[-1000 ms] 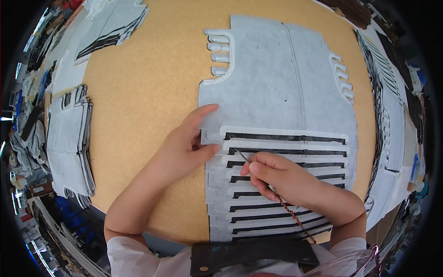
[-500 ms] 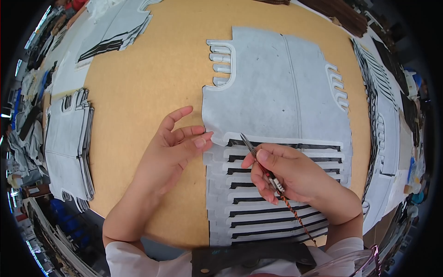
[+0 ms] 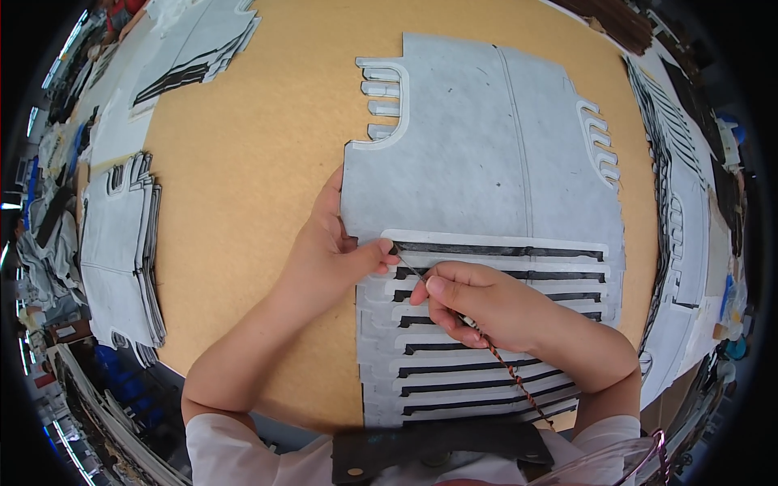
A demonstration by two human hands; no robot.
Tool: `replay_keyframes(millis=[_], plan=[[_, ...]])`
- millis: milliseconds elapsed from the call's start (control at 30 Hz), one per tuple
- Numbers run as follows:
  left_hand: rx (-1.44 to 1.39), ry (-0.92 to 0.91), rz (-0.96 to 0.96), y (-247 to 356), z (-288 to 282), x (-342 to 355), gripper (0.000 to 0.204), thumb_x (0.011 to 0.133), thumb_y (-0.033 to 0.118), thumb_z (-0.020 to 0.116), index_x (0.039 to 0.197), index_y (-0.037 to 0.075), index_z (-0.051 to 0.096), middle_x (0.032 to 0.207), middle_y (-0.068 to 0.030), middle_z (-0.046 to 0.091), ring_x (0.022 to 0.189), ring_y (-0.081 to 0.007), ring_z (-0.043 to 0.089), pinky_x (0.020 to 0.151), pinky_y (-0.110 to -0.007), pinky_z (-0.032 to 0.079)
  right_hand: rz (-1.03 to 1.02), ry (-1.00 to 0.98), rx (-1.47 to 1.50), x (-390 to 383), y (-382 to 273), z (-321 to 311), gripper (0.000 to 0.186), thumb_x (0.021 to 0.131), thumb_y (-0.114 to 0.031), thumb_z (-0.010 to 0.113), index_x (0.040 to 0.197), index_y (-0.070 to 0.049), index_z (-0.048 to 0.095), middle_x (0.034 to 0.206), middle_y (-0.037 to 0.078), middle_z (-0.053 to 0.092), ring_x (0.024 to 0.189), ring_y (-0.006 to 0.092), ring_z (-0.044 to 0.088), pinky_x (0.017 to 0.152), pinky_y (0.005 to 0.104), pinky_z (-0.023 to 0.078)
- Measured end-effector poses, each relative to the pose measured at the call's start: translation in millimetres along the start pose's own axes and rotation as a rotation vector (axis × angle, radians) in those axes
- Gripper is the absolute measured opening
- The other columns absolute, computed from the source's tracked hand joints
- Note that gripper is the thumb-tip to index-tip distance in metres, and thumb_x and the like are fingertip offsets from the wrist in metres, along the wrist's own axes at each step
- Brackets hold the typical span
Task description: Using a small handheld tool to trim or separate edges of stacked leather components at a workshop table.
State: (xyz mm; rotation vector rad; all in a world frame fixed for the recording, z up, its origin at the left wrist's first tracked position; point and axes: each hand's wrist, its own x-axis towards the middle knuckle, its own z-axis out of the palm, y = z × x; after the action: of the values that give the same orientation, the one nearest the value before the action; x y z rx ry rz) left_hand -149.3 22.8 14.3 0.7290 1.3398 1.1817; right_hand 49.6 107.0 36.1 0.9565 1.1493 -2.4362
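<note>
A large light-grey sheet piece (image 3: 454, 154), notched at both sides, lies before me. Along its lower part run several long slots showing black, edged with white strips. My left hand (image 3: 340, 243) grips the sheet's left edge, thumb on top near the end of the uppermost slot and fingers partly under the edge. My right hand (image 3: 478, 304) holds small pointed thread snips (image 3: 412, 267), the tip touching or just above the slot's left end beside my left thumb. From their handle trails a braided orange-and-black cord (image 3: 516, 377). My fingers cover most of the handle.
The tan tabletop (image 3: 251, 162) spreads around the sheet. A stack of similar grey pieces (image 3: 121, 243) stands at the left edge, another stack (image 3: 203, 40) at the far left. More layered pieces (image 3: 677, 219) lie at the right, and brown strips (image 3: 612, 20) at the far right.
My left hand has moved from open above the edge to gripping the sheet, which has shifted slightly left and away. The snips' tip has moved down and left to the slot's end.
</note>
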Motion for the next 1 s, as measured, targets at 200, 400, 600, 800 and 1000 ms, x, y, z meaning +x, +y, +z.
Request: replay_keyframes(millis=[200, 400, 600, 800, 1000], plan=[[-0.009, -0.010, -0.004, -2, -2, -3, 0.080, 0.086, -0.010, 0.054, 0.150, 0.007, 0.009, 0.125, -0.0134, 0.053, 0.083, -0.0145, 0.065, 0.069, -0.025, 0.056, 0.003, 0.025, 0.017, 0, -1, 1, 0.035, 0.103, -0.029, 0.039, 0.107, 0.003, 0.051, 0.067, 0.000, 0.044, 0.048, 0.0061, 0.034, 0.040, 0.0224, 0.028], [-0.017, -0.010, -0.012, 0, -4, -1, 0.077, 0.086, -0.008, 0.055, 0.148, 0.005, 0.011, 0.122, -0.0135, 0.055, 0.081, -0.0142, 0.065, 0.069, -0.026, 0.056, -0.028, 0.074, 0.019, 7, -3, 7, 0.035, 0.103, -0.032, 0.040, 0.105, 0.001, 0.051, 0.067, 0.001, 0.045, 0.047, 0.0053, 0.035, 0.039, 0.0200, 0.028], [-0.033, 0.011, -0.018, -2, -4, -1, 0.075, 0.086, -0.008, 0.055, 0.147, 0.003, 0.013, 0.117, -0.0138, 0.056, 0.080, -0.0140, 0.065, 0.069, -0.026, 0.056, -0.031, 0.087, 0.023, 6, -2, 5, 0.034, 0.104, -0.031, 0.038, 0.104, 0.001, 0.051, 0.068, 0.000, 0.044, 0.047, 0.0054, 0.034, 0.040, 0.0205, 0.028], [-0.038, -0.004, -0.011, -1, -4, -1, 0.075, 0.086, -0.008, 0.055, 0.147, 0.003, 0.014, 0.117, -0.0139, 0.056, 0.080, -0.0140, 0.065, 0.069, -0.026, 0.057, -0.060, 0.107, 0.006, 12, -4, 10, 0.033, 0.104, -0.029, 0.035, 0.103, 0.000, 0.050, 0.067, 0.000, 0.042, 0.047, 0.0054, 0.031, 0.042, 0.0207, 0.028], [-0.054, -0.003, -0.014, 0, -3, -1, 0.075, 0.086, -0.008, 0.056, 0.147, 0.003, 0.014, 0.116, -0.0141, 0.056, 0.080, -0.0142, 0.065, 0.069, -0.025, 0.057, -0.068, 0.122, -0.015, 11, -3, 11, 0.030, 0.104, -0.027, 0.036, 0.101, 0.000, 0.051, 0.065, -0.001, 0.042, 0.047, 0.0054, 0.032, 0.042, 0.0207, 0.028]])
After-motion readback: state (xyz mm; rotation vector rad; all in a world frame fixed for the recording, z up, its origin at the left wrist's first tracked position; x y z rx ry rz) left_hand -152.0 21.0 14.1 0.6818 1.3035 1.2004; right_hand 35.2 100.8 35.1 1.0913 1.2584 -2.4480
